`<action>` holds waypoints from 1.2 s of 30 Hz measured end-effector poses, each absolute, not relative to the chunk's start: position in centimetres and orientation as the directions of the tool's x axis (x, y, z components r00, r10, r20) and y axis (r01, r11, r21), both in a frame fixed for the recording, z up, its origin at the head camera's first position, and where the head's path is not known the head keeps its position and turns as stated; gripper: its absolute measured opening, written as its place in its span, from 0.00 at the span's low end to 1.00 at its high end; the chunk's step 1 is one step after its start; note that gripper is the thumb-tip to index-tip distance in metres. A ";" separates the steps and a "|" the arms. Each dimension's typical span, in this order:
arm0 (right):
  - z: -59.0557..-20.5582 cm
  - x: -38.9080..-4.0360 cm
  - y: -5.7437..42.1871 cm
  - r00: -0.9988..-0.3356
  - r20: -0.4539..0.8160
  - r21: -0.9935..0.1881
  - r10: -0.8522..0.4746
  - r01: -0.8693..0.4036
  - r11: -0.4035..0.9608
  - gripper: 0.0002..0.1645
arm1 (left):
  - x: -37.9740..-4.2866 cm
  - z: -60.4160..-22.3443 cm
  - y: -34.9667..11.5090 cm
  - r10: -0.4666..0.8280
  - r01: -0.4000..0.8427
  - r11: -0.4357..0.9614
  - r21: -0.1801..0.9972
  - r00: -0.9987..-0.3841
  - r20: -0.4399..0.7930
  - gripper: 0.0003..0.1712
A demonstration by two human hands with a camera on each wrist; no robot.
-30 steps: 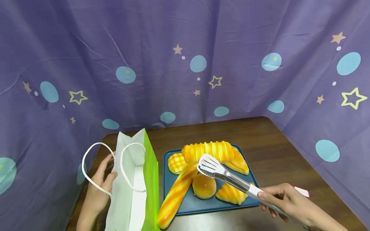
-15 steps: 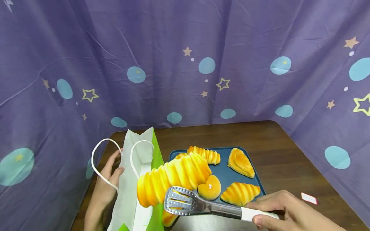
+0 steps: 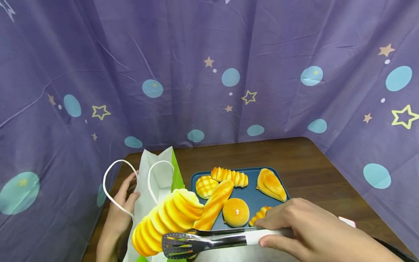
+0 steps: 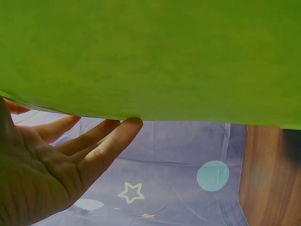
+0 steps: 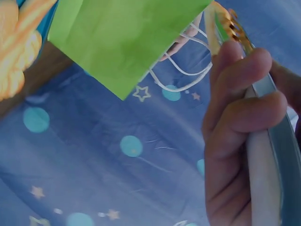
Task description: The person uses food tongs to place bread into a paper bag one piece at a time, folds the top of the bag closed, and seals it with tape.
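Observation:
My right hand (image 3: 298, 229) grips a pair of metal tongs (image 3: 226, 242) by the white-banded handles. Between the tongs' slotted heads is a large ridged bread roll (image 3: 168, 222), held tilted over the opening of a white-and-green paper bag (image 3: 140, 205) with white cord handles. My left hand (image 3: 119, 214) is at the bag's left side; in the left wrist view its extended fingers (image 4: 110, 146) touch the green outer wall (image 4: 150, 56). In the right wrist view, fingers curl around the tongs' handle (image 5: 265, 165). The bag's lower part is hidden by the roll.
Right of the bag, a blue tray (image 3: 255, 193) holds a round bun (image 3: 235, 213), a long loaf (image 3: 216, 205), a grid-topped bun (image 3: 206, 186), a smaller ridged roll (image 3: 230, 177), a folded pastry (image 3: 271, 185) and a partly covered croissant (image 3: 260, 214). A purple curtain (image 3: 196, 91) hangs behind the table.
The tongs have lifted the large ridged roll off the tray and carried it left and nearer to me, over the bag. My left hand stays at the bag's side.

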State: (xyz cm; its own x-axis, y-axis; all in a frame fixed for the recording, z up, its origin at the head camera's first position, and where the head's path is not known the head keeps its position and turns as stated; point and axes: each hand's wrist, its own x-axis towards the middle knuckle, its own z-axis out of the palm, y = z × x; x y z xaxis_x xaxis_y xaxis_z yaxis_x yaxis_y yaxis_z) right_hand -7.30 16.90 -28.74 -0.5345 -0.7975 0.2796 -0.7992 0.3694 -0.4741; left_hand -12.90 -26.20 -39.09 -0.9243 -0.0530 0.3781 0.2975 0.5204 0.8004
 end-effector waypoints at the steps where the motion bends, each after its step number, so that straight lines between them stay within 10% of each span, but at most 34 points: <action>1: -28.3 -7.3 16.7 -0.534 0.283 -0.425 -0.797 -0.815 0.395 0.07 | -12.9 -39.1 -26.2 -0.052 0.301 0.523 0.797 -0.923 0.382 0.33; 10: -24.4 -7.9 14.6 -0.549 0.257 -0.111 -0.796 -0.835 0.539 0.28 | -12.9 -39.4 -26.2 -0.054 0.304 0.529 0.792 -0.920 0.389 0.33; 36: -23.5 -7.7 14.6 -0.657 0.116 -0.181 -0.745 -0.752 0.634 0.15 | -13.2 -39.4 -26.4 -0.041 0.307 0.505 0.807 -0.925 0.377 0.33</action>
